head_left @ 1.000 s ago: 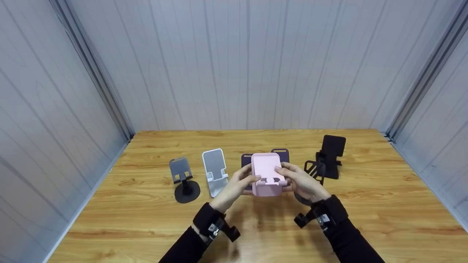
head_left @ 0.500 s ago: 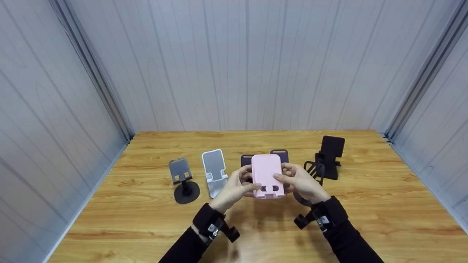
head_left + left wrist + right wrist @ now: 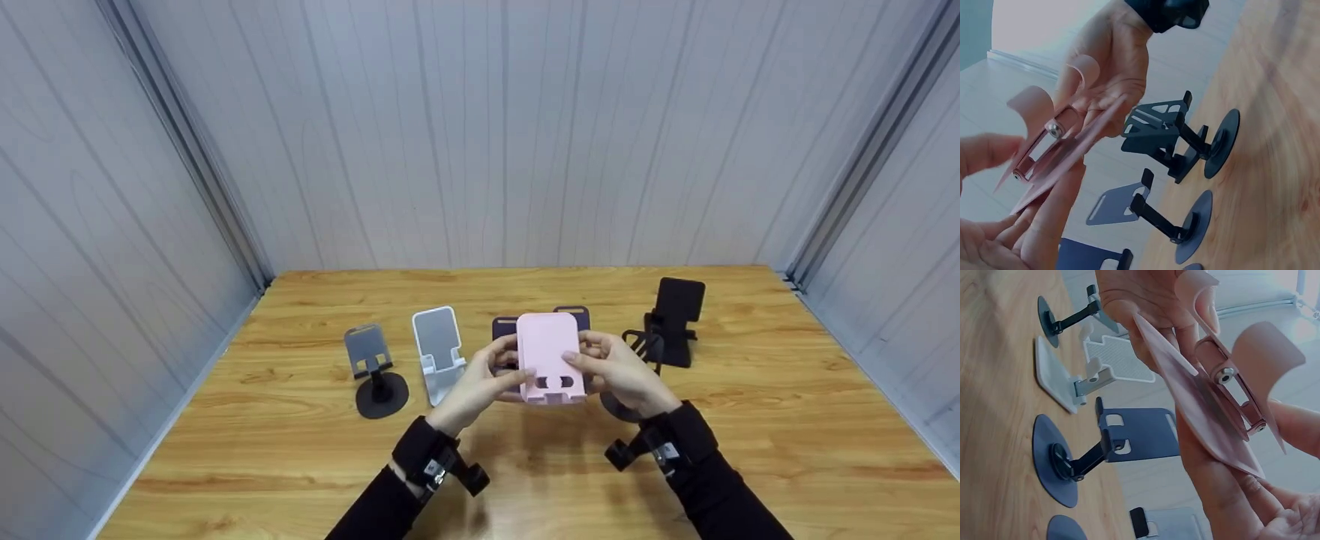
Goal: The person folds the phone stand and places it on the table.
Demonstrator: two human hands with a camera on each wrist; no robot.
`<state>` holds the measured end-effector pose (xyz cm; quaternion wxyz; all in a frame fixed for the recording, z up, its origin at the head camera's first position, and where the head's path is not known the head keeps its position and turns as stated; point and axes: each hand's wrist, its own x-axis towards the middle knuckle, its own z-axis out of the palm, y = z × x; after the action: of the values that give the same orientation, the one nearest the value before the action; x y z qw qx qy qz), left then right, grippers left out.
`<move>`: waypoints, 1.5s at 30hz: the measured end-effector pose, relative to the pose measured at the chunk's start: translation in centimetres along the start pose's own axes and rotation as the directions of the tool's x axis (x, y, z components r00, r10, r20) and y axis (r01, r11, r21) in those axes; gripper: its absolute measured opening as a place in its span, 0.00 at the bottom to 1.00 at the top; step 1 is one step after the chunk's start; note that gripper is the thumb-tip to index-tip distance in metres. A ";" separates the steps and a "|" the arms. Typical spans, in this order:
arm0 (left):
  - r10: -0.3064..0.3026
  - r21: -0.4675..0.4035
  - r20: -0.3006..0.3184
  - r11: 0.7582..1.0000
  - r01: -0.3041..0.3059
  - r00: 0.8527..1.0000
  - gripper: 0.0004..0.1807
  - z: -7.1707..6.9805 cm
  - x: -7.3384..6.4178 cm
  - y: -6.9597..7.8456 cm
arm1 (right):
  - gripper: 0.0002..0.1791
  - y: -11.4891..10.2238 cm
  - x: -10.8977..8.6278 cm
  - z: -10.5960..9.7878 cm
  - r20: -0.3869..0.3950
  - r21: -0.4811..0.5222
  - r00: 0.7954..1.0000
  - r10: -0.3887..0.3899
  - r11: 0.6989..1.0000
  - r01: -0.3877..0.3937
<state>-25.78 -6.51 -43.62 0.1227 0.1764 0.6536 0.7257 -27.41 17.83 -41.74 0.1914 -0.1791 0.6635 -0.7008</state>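
Left hand (image 3: 477,384) and right hand (image 3: 625,375) pinch a pink stand (image 3: 547,341) below frame centre. White stand (image 3: 437,331) occupies counter (image 3: 300,465) left of centre.

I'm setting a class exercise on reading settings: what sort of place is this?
Probably a small recording booth: pale panelled walls rise on three sides of a wooden table, phone stands are set out on it, and black wrist-worn devices are in view.
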 end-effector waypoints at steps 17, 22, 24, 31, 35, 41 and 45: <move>0.331 0.854 0.057 0.473 -0.218 0.942 0.39 -0.4 -1.6 1.3 | 0.30 -2.0 -1.8 -2.5 -0.051 0.001 0.999 -0.014 1.000 0.014; 0.343 0.935 0.019 0.326 -0.138 0.939 0.41 -0.9 -1.9 1.2 | 0.30 -2.2 -2.2 -3.3 -0.068 0.004 0.998 -0.007 1.000 0.008; 0.357 0.953 0.000 0.283 -0.108 0.934 0.42 -1.2 -2.1 1.0 | 0.30 -2.2 -2.4 -3.7 -0.076 0.003 0.997 -0.001 1.000 0.001; 0.345 0.960 -0.051 0.277 -0.049 0.937 0.41 -2.4 -3.0 0.1 | 0.31 -2.0 -3.7 -5.6 -0.107 0.015 0.994 0.023 1.000 -0.021; 0.316 0.958 -0.068 0.284 -0.026 0.946 0.41 -2.9 -3.7 -0.3 | 0.28 -1.8 -4.8 -7.0 -0.131 0.019 0.991 0.020 1.000 -0.017; 0.310 0.961 -0.085 0.278 -0.004 0.947 0.40 -3.8 -4.8 -0.7 | 0.29 -1.5 -6.7 -9.5 -0.170 0.034 0.985 0.020 0.999 -0.015; 0.304 0.963 -0.106 0.268 0.022 0.947 0.40 -4.3 -5.5 -0.8 | 0.19 -1.2 -8.0 -11.4 -0.205 0.057 0.978 0.027 0.998 -0.016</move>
<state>-22.58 -12.55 -45.26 -0.1637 0.1718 0.9477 0.2135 -26.33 31.75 -41.12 0.1345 -0.0933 0.6622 -0.7313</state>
